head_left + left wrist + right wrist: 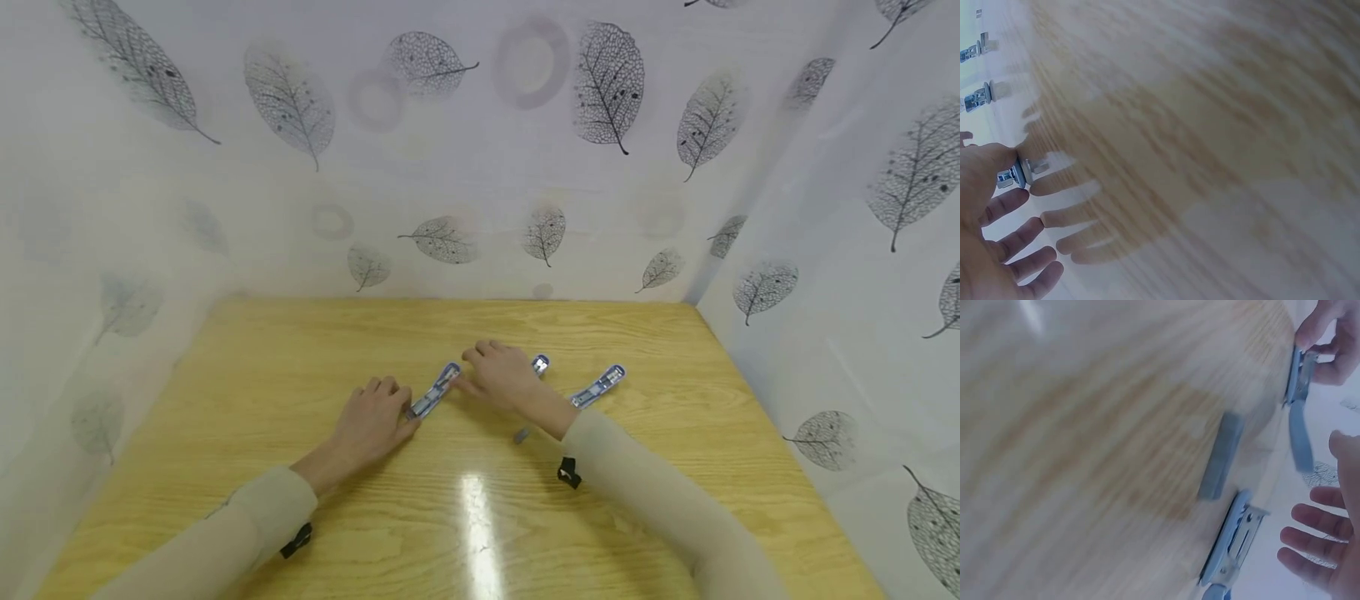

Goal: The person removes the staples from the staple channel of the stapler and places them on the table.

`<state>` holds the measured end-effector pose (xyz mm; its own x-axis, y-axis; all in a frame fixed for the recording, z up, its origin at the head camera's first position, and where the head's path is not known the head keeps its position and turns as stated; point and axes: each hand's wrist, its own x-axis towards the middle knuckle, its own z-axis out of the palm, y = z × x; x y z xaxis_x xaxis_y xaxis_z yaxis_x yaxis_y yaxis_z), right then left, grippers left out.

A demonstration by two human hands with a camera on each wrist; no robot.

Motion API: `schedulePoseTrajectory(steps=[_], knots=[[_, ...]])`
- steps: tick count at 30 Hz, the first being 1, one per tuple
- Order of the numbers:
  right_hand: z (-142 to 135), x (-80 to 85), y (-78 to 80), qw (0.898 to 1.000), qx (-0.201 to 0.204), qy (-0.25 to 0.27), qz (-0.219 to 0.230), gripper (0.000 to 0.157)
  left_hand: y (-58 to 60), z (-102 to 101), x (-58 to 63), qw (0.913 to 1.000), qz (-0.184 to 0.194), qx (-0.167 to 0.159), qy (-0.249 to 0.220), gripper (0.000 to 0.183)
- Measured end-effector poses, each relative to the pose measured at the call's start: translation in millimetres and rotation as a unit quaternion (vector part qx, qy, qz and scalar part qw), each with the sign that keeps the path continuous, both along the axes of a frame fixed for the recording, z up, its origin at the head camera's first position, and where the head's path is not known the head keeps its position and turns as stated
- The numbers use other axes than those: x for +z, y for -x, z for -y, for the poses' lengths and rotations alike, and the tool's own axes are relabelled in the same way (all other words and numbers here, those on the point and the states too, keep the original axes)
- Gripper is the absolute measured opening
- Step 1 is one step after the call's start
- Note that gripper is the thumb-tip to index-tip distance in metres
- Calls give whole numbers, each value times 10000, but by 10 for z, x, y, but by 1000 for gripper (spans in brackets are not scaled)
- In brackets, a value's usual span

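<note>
My left hand pinches the near end of a blue stapler between thumb and index finger. The stapler lies opened out on the table, its metal parts showing. In the left wrist view the stapler's end sits between thumb and forefinger. Close to the stapler's far end is my right hand, fingers spread and holding nothing; the right wrist view shows its fingers apart from the stapler. Two similar blue staplers lie to the right, one partly hidden behind the right hand, the other beyond the forearm.
A small grey staple strip lies on the wooden table below the right wrist, near the middle stapler. Leaf-patterned white sheets rise behind the table and along its sides.
</note>
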<state>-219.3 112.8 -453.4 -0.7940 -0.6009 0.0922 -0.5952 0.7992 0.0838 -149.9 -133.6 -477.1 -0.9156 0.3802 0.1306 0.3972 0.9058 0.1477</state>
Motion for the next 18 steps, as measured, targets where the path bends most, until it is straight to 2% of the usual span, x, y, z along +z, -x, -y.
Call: schedulePoseTrajectory(steps=[4,7,11,14,18], knots=[[9,35,-96,9965,-259,745,259,54,0,-2,-6,10000,-27,10,-3,31],[41,56,-175,9869,-441,1402,659,47,-2,-6,-15,10000,-53,30,13,31],[122,66,-273,9624,-704,2246,1359,39,-3,-9,-27,9999,-31,94,-19,31],[186,38,-333,9436,-794,2687,1766,32,0,-12,-38,9999,-13,131,-48,30],[257,-36,-385,9274,-815,2987,2100,23,0,-22,-50,9999,-55,144,-7,30]])
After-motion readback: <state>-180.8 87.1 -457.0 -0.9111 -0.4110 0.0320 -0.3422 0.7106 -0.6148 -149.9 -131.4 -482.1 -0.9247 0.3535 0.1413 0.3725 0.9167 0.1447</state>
